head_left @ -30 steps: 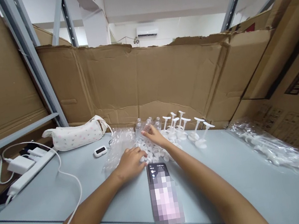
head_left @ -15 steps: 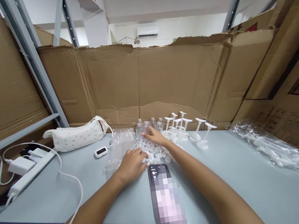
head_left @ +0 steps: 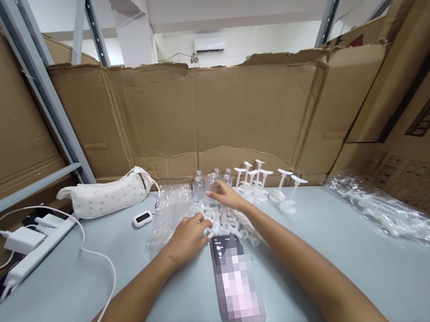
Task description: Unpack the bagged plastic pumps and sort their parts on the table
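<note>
My right hand reaches over the middle of the table with its fingers closed on a small clear bottle, which leans slightly. More clear bottles stand around it, one of them a ribbed clear bottle just to the left. Under and in front of that hand spreads a heap of small white caps. My left hand rests at the heap's left edge, fingers bent, with a gap between thumb and forefinger beside the caps. Below the heap lies a phone, its screen partly blurred out.
White T-shaped stands stand right of the bottles. A clear plastic bag lies left of the caps, near a small white device and a pouch. Another filled bag lies right. A power strip and cable occupy the left.
My right hand has closed on a bottle and tilted it slightly. Some caps have spread towards the right of the phone. My left hand stays nearly in place; the view shifts slightly.
</note>
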Tool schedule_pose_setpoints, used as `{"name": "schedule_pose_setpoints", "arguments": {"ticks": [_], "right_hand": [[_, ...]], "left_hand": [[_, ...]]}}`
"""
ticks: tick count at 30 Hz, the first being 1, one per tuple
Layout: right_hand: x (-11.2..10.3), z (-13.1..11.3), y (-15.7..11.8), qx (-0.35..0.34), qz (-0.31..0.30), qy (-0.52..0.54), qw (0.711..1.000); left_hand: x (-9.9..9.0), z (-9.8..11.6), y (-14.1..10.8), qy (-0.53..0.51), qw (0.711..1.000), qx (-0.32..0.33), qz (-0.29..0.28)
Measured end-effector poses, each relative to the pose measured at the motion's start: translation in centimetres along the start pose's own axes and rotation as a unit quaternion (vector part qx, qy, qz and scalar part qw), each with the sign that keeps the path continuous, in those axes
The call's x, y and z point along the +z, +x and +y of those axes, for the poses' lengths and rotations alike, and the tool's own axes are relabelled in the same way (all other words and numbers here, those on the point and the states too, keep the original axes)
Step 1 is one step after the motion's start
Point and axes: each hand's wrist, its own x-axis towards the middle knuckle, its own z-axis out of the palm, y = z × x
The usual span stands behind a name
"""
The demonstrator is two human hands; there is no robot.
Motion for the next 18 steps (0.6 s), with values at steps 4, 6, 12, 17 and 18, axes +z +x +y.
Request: {"name": "schedule_pose_setpoints", "arguments": {"ticks": [4, 6, 12, 17, 18], "right_hand": [[-0.1, 0.0, 0.1, 0.007, 0.047, -0.069, 0.996], [0.2, 0.4, -0.1, 0.02, 0.054, -0.103, 0.993], [0.9, 1.1, -0.5, 0.056, 0.044, -0.149, 0.986], [0.2, 0.3, -0.7, 0.06, 0.032, -0.174, 0.982], [-0.1, 0.0, -0.8, 0.058, 0.031, -0.181, 0.981]], "left_hand": [[0.0, 0.1, 0.0, 0.007, 1.0, 0.001, -0.001], [0.0, 0.1, 0.0, 0.008, 1.0, 0.003, -0.002], [-0.2, 0.2, -0.1, 0.018, 1.0, 0.002, -0.004], [-0.3, 0.2, -0.1, 0.008, 1.0, 0.006, 0.008], [-0.3, 0.1, -0.1, 0.004, 1.0, 0.005, 0.015]]}}
